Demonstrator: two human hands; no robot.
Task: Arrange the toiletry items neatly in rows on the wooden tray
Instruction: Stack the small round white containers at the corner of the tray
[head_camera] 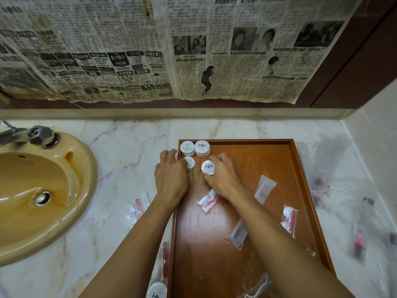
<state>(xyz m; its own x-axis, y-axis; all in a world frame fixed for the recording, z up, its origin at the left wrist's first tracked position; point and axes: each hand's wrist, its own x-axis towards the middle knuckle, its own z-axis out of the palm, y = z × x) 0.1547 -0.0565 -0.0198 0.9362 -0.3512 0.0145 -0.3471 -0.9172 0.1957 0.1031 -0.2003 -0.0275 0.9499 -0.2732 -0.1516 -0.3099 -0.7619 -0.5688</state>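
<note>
1. Hands are busy at the far left corner of the brown wooden tray, which sits on the white marble counter right of the yellow sink.
2. This looks like the step of building the first rows of round white soap pucks.
3. Two stacks of round white pucks already stand side by side, touching, in the far left corner.
4. The left hand curls its fingers round a small white puck with a plain top, just near of the left stack.
5. The right hand pinches a white puck with a black crest on top, just near of the right stack.
6. Next, I think both pucks should be nudged straight so they line up under the stacks.
7. After that, the loose things need rows too: a clear packet with red and white pieces, two long frosted sachets, and another red and white packet near the right wall of the tray.
8. More packets lie off the tray on the counter, at the left and, blurry, at the right.
9. The crest on the pucks has tiny words I cannot read.
10. Old newspaper on the far wall is printed in Chinese; "RM299" can be read in one ad.
</note>
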